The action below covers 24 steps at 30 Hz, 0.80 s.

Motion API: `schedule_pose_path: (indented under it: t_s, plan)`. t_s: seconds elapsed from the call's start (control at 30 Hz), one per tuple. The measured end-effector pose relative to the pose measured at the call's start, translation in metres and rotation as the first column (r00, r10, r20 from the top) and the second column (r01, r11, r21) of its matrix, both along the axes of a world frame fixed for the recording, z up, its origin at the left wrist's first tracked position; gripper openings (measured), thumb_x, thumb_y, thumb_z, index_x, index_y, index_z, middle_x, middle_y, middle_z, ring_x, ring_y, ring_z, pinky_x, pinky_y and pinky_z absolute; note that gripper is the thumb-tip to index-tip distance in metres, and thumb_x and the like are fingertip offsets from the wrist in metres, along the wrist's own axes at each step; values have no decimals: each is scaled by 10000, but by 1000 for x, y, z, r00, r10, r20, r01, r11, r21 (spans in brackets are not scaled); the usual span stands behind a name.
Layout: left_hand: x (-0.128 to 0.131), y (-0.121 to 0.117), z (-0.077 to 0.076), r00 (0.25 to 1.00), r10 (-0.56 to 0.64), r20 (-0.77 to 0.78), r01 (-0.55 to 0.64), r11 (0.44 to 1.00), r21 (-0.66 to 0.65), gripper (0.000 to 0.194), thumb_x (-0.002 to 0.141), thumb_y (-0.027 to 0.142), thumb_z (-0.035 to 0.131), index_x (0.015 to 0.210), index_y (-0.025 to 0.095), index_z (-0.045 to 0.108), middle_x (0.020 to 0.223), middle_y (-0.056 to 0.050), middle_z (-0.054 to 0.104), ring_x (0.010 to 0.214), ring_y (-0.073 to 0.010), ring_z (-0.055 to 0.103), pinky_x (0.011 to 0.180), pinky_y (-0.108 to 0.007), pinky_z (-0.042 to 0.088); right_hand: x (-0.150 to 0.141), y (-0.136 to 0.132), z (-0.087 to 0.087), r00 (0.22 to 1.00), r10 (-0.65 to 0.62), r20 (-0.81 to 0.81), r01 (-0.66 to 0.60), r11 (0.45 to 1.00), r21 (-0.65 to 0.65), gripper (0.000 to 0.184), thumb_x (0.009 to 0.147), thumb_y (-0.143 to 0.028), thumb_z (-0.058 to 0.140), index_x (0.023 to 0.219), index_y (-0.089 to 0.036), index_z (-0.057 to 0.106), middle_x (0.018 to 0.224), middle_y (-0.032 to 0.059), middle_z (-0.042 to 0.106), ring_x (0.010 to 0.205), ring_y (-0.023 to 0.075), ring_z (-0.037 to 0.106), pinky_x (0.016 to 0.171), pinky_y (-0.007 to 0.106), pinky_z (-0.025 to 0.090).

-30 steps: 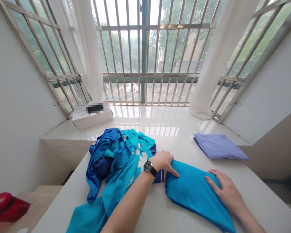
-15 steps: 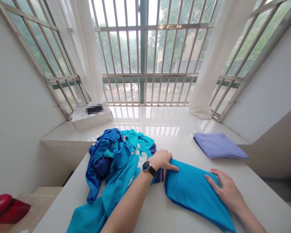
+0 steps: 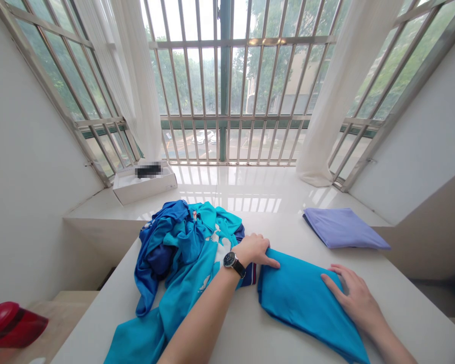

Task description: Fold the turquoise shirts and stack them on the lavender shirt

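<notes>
A folded blue garment [image 3: 299, 296] lies slantwise on the white table in front of me. My left hand [image 3: 253, 248], with a black-strapped watch above it, is closed at the garment's far left corner. Its thumb presses on top while the fingers curl down past the edge, their tips hidden. Along the garment's right edge rests my right hand [image 3: 351, 293], open, with thumb and fingers apart on the cloth. Left of these, a crumpled heap of blue and turquoise clothes [image 3: 185, 253] with white prints reaches under my left forearm.
A folded lavender garment [image 3: 345, 227] lies at the table's far right. On the sill behind, a white open box [image 3: 146, 188] stands at the left, and a white curtain [image 3: 318, 151] hangs at the right before the barred window. A red object [image 3: 13, 323] is low at far left.
</notes>
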<state>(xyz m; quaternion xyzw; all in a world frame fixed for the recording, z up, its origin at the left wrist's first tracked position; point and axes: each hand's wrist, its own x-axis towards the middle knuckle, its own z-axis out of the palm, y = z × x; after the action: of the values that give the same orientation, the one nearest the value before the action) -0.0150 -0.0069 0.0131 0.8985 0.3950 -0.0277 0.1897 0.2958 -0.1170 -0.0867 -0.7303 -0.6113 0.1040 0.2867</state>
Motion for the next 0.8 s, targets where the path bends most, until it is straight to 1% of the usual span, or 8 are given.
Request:
schedule_pose_path:
  t_s: [0.17, 0.37, 0.57, 0.7, 0.8]
  plan:
    - [0, 1, -1, 1000, 0, 4, 1, 1000, -3, 733, 751, 789, 538, 1146, 178, 632, 1157, -166, 623, 1076, -357, 567, 864, -422, 473, -1, 0, 1, 1000, -1, -4, 1, 1000, 1, 561, 791, -724, 515, 1046, -242, 646, 1232, 102, 642, 1184, 334, 551, 1063, 544, 412]
    - [0, 0, -1, 1000, -6, -20, 6, 1000, 12, 754, 759, 807, 493, 1163, 183, 618, 1164, -146, 618, 1078, -325, 571, 862, -378, 479, -3, -1, 3, 1000, -1, 6, 1, 1000, 23, 547, 793, -718, 516, 1034, -245, 648, 1216, 103, 653, 1164, 337, 568, 1043, 543, 433]
    - [-1, 1, -2, 1000, -11, -19, 11, 1000, 7, 747, 761, 818, 480, 1158, 199, 611, 1175, -136, 612, 1090, -320, 564, 872, -373, 471, -2, 0, 2, 1000, -3, 20, 2, 1000, 31, 543, 794, -715, 514, 1028, -246, 654, 1211, 98, 659, 1158, 335, 579, 1019, 531, 461]
    - [-2, 1, -2, 1000, -10, -4, 10, 1000, 4, 728, 754, 801, 523, 1136, 187, 608, 1166, -141, 616, 1085, -325, 566, 858, -376, 470, -1, 0, 1, 1000, -4, 4, 4, 1000, 24, 550, 787, -721, 518, 1024, -244, 654, 1214, 100, 657, 1160, 334, 574, 1031, 536, 449]
    - [-1, 1, -2, 999, 3, 53, -2, 1000, -15, 677, 751, 759, 579, 1126, 195, 588, 1153, -126, 630, 1056, -311, 583, 842, -367, 469, -1, 1, 1, 1000, -7, -15, 8, 1000, 20, 551, 779, -726, 524, 1014, -246, 655, 1212, 100, 657, 1163, 337, 571, 1031, 541, 446]
